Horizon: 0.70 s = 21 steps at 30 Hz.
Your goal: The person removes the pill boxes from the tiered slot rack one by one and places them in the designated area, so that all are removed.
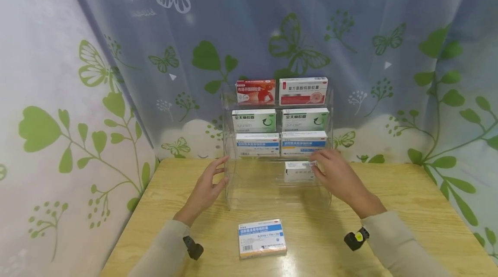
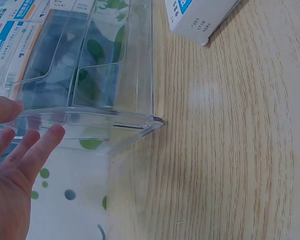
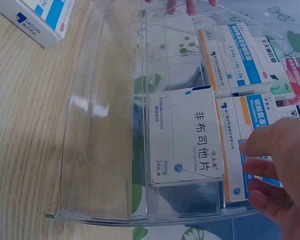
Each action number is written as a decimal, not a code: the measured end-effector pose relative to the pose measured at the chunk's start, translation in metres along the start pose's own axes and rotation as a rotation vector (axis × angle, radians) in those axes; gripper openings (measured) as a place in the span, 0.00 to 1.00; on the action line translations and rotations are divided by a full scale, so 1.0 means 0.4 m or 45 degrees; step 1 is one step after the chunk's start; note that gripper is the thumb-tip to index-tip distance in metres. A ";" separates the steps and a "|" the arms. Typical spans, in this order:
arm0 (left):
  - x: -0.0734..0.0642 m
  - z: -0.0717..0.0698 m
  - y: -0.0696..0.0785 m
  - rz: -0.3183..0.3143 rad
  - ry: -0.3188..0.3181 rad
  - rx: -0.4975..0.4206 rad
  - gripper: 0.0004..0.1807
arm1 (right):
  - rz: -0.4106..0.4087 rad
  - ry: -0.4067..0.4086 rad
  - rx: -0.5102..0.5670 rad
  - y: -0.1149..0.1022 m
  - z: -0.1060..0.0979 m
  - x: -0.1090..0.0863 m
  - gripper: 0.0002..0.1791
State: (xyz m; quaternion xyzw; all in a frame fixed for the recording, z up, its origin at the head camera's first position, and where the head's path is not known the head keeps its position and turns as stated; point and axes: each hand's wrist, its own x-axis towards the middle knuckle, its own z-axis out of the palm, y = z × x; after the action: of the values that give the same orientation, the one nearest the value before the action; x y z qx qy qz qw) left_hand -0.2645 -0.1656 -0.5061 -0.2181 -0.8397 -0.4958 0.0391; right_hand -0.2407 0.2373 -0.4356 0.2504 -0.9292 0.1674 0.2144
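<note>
A clear acrylic tiered rack (image 1: 253, 201) stands on the table and holds medicine boxes. My left hand (image 1: 208, 186) touches the rack's left side, its fingers spread and nearly straight. My right hand (image 1: 340, 177) is at the rack's right end, fingers loosely bent, beside a white medicine box (image 3: 185, 135) on a lower tier. In the right wrist view those fingers lie over a blue-and-white medicine box (image 3: 235, 150) one tier up; whether they touch it I cannot tell. Another blue-and-white medicine box (image 1: 262, 238) lies flat on the table in front.
Two green-and-white boxes (image 1: 254, 120) fill the tier above the blue-and-white ones. On the top tier are a red box (image 1: 255, 92) and a white-and-red box (image 1: 303, 91). A patterned curtain (image 1: 241, 30) hangs behind the wooden table (image 1: 408, 225).
</note>
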 end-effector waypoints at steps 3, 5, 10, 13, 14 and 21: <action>0.001 0.001 -0.001 0.012 -0.002 -0.009 0.38 | -0.022 -0.014 -0.005 -0.003 0.008 -0.006 0.10; 0.001 0.001 -0.003 0.020 -0.001 -0.011 0.38 | -0.037 -0.024 -0.009 -0.006 0.015 -0.010 0.10; 0.001 0.001 -0.006 0.032 0.005 -0.001 0.38 | -0.051 -0.046 -0.022 -0.013 0.034 -0.011 0.12; 0.001 0.001 -0.005 0.040 0.009 0.006 0.38 | -0.059 -0.048 -0.006 -0.019 0.044 -0.007 0.14; 0.001 0.001 -0.004 0.042 0.012 0.007 0.38 | -0.063 -0.049 0.009 -0.020 0.047 -0.006 0.14; 0.000 0.002 -0.001 0.034 0.016 -0.001 0.38 | -0.078 -0.056 0.095 -0.017 0.068 -0.005 0.17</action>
State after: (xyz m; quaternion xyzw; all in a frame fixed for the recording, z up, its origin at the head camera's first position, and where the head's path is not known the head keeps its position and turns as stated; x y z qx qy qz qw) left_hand -0.2644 -0.1652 -0.5067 -0.2262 -0.8364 -0.4968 0.0509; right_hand -0.2441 0.2213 -0.4584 0.2902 -0.9186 0.1899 0.1894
